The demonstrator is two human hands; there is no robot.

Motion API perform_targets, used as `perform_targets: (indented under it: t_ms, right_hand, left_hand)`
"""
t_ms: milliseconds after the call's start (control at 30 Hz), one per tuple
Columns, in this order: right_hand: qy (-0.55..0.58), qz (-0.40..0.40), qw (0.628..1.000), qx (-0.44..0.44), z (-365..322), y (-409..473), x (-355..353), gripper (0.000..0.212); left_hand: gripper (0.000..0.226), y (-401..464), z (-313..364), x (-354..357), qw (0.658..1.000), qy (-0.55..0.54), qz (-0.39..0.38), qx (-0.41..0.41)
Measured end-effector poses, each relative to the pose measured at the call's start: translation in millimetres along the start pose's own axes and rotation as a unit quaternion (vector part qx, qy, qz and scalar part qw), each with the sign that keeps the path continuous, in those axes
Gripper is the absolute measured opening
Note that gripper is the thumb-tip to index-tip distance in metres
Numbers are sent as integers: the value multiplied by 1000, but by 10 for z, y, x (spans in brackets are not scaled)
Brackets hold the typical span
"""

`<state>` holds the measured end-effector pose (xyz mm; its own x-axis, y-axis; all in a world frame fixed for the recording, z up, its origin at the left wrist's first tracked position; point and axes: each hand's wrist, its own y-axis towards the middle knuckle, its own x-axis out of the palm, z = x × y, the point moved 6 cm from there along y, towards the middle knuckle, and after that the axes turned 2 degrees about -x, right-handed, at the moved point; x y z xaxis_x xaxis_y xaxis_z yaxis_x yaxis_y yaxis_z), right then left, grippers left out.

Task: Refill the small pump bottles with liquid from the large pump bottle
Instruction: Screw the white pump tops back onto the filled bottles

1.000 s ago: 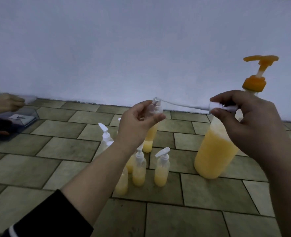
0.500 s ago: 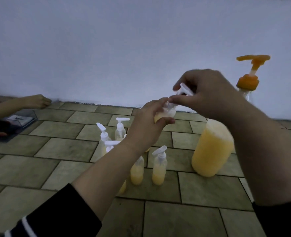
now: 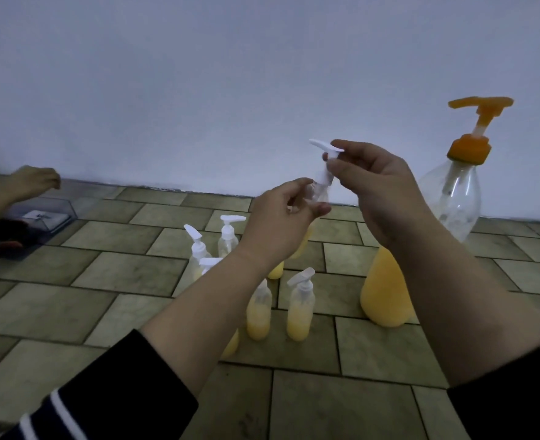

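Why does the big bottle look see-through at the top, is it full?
Not full. The big bottle has yellow liquid only in its lower part; the top under the orange pump is clear and empty.

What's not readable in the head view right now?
- Held small bottle: fill level hidden by the left hand.
- White pump: whether its collar is threaded on, covered by the right hand's fingers.
- Floor bottles: some masked by the left forearm; count unclear.

No readable text, label, brand or number on any bottle, tile or wall.
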<state>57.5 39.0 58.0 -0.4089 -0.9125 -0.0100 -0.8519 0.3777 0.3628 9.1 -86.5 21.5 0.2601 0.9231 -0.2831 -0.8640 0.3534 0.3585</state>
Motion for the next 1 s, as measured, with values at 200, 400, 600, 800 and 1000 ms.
perform_targets:
  t_ms: [200, 400, 600, 800, 1000]
  right_hand:
    - [24, 16, 999, 34, 89, 28, -67, 37]
    - [-3, 8, 998, 58, 192, 37, -18, 50]
    - [-10, -6, 999, 45, 210, 88, 40, 36]
    - [-43, 27, 997, 52, 299, 149, 68, 22]
    - [-50, 10, 996, 74, 376, 165, 80, 24]
  left_hand:
    - [37, 21, -45, -8, 1000, 2, -7, -13]
    - [34, 34, -76, 15, 1000, -1, -22, -19]
    - [34, 97, -113, -53, 999, -11, -21, -43]
    - [33, 115, -101, -42, 997, 1, -37, -63]
    - [15, 124, -152, -25, 995, 10, -45, -90]
